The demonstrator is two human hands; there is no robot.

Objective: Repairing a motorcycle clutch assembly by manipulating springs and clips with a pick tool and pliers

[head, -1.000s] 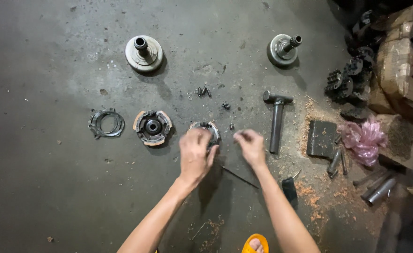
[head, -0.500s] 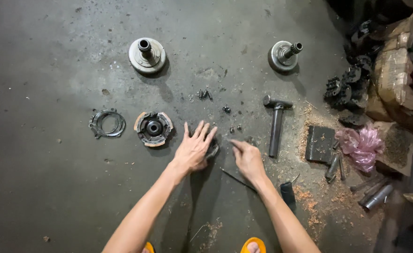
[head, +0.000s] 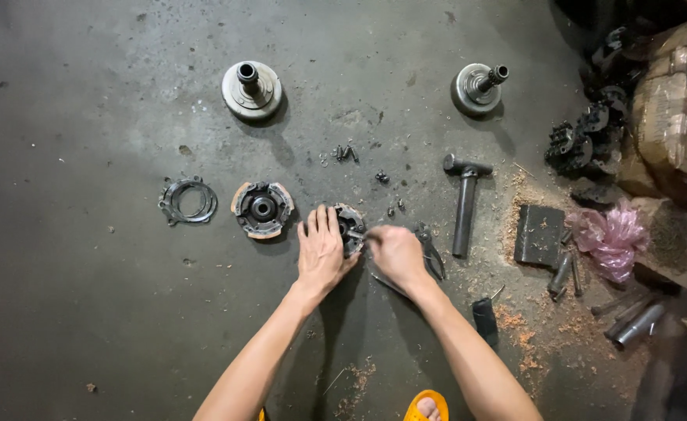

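Observation:
My left hand (head: 321, 251) lies flat on a small round metal clutch part (head: 349, 226) on the concrete floor, fingers together and pressing its left side. My right hand (head: 394, 253) is closed around a thin metal tool whose tip touches the right side of that part. Just left of my left hand sits a round clutch assembly with orange-edged shoes (head: 261, 208). Dark pliers (head: 430, 251) lie right beside my right hand.
A ring of thin plates (head: 188, 200) lies further left. Two shafted metal hubs (head: 251, 88) (head: 478, 84) stand at the back. A hammer (head: 465, 199), loose bolts (head: 346, 153), a steel block (head: 540, 235), a pink plastic bag (head: 610, 236) and piled parts lie to the right.
My left hand went from spread open on the floor to pressing on the small round part. My right hand closed on a thin tool and brought it against that part.

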